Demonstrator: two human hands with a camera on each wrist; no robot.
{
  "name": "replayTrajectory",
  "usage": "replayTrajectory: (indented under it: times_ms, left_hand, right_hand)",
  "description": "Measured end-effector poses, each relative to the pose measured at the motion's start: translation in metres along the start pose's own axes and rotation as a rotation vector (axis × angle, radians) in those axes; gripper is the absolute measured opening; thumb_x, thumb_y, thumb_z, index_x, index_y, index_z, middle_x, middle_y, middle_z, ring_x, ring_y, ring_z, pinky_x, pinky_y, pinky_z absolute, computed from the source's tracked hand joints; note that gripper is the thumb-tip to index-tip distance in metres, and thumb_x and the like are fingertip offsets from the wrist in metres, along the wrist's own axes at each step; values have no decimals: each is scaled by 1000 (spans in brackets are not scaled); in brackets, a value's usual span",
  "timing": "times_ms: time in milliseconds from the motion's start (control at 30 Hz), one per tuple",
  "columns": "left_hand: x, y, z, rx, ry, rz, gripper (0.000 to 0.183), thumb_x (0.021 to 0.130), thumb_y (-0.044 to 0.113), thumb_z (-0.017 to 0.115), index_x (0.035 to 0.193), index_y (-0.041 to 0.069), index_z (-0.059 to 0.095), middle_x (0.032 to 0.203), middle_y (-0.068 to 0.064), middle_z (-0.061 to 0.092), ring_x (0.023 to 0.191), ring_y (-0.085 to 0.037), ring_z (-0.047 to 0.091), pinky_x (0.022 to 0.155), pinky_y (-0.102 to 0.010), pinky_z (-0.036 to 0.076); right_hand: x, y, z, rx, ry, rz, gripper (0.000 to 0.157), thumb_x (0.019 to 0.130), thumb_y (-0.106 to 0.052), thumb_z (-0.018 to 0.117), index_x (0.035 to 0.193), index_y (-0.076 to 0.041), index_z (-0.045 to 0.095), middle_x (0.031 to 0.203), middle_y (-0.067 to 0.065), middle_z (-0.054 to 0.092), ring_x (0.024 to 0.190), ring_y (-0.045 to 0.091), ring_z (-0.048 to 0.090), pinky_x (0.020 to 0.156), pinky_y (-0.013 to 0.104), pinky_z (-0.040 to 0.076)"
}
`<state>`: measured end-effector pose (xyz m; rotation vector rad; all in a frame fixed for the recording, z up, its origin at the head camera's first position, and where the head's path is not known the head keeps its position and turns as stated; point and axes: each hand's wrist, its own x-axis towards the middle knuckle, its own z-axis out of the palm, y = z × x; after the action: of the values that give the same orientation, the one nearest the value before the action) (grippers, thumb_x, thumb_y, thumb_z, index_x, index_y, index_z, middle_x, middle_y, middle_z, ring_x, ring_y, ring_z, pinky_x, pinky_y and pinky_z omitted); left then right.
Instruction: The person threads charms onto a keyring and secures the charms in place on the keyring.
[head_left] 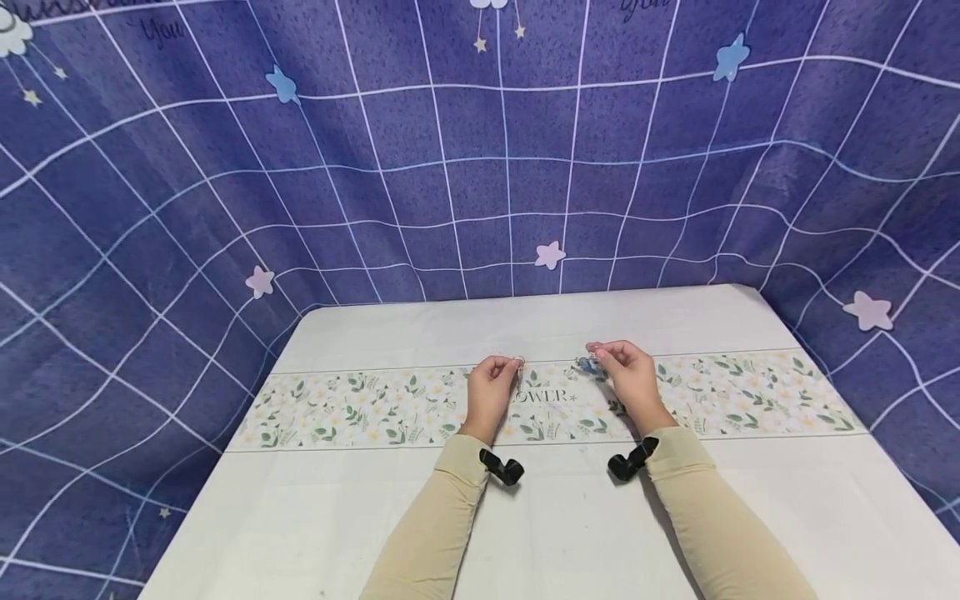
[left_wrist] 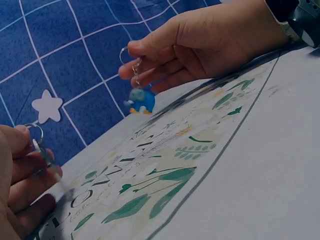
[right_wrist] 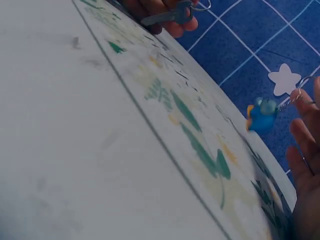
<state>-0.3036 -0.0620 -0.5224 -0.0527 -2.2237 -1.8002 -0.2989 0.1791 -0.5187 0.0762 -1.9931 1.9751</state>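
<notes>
My left hand (head_left: 491, 390) pinches a metal ring (left_wrist: 36, 132) between thumb and finger, and a key (right_wrist: 172, 16) hangs from that ring. Opposite it, my right hand (head_left: 632, 383) pinches the ring of a keychain (left_wrist: 135, 75). A small blue figure (left_wrist: 142, 101) with orange feet dangles from its short chain. The two hands are apart, raised over the flower-printed band of the tablecloth. In the right wrist view the blue figure (right_wrist: 262, 115) hangs beside the right fingers.
A white tablecloth (head_left: 562, 517) with a printed flower strip (head_left: 360, 408) covers the table. Behind and at both sides hangs a blue curtain (head_left: 465, 192) with white grid lines and stars. Black wrist camera mounts (head_left: 501, 468) sit on both cuffs.
</notes>
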Motion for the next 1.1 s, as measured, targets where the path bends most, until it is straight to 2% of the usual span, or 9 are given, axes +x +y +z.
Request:
replayTrajectory:
  times_ms: [133,233,333,433,600,833,967,1100]
  left_hand:
    - [0,0,1,-114,-9,-13,16,97,17,69,89,4,68,89,-13,75,77,-17,69,68,-23,54]
    - [0,2,2,-229,-29,-19,16,99,13,66,91,-1,64,96,-16,76,88,-23,74,77,-28,59]
    - [-1,4,2,-361,-67,-31,17,102,10,61,94,-4,60,104,-21,74,98,-30,74,87,-35,59]
    - [-2,7,1,-435,-86,-58,16,104,12,58,95,-2,57,104,-24,74,99,-33,74,90,-38,58]
    - [-2,11,-1,-463,-88,-102,18,105,16,57,94,2,55,104,-23,74,97,-30,74,90,-39,58]
    - [1,23,1,-466,-93,-150,17,106,15,55,97,2,54,104,-23,74,95,-31,75,85,-39,60]
    - [3,28,-2,-484,-86,-181,17,106,15,55,94,3,52,102,-23,74,88,-27,76,80,-36,61]
    - [4,33,1,-520,-117,-239,19,105,17,55,93,4,50,101,-22,75,84,-24,76,81,-39,61]
  right_hand:
    - [-1,-2,-1,72,-7,21,15,98,-12,68,100,3,67,112,9,75,105,11,70,93,19,52]
    - [0,-2,-3,116,-13,38,11,99,-14,67,97,-3,68,110,1,76,108,9,68,96,18,50]
    - [0,-3,-4,172,-15,36,8,99,-12,66,95,-6,67,110,0,76,109,9,68,98,18,49]
    - [1,-4,-5,229,-12,23,9,100,-10,65,94,-4,66,110,-1,76,108,10,69,98,20,50]
    - [1,-8,-2,353,-2,29,10,100,-9,64,92,-2,65,104,-3,77,105,9,70,91,21,53]
    - [4,-18,3,525,-7,21,11,99,-7,64,88,-8,67,99,1,78,101,12,72,92,25,55]
    - [7,-21,9,528,-23,33,12,100,-7,63,88,-10,68,100,0,78,100,13,71,89,25,56]
    - [8,-24,8,524,-25,43,12,100,-10,63,89,-10,67,101,-1,78,100,13,72,90,25,56]
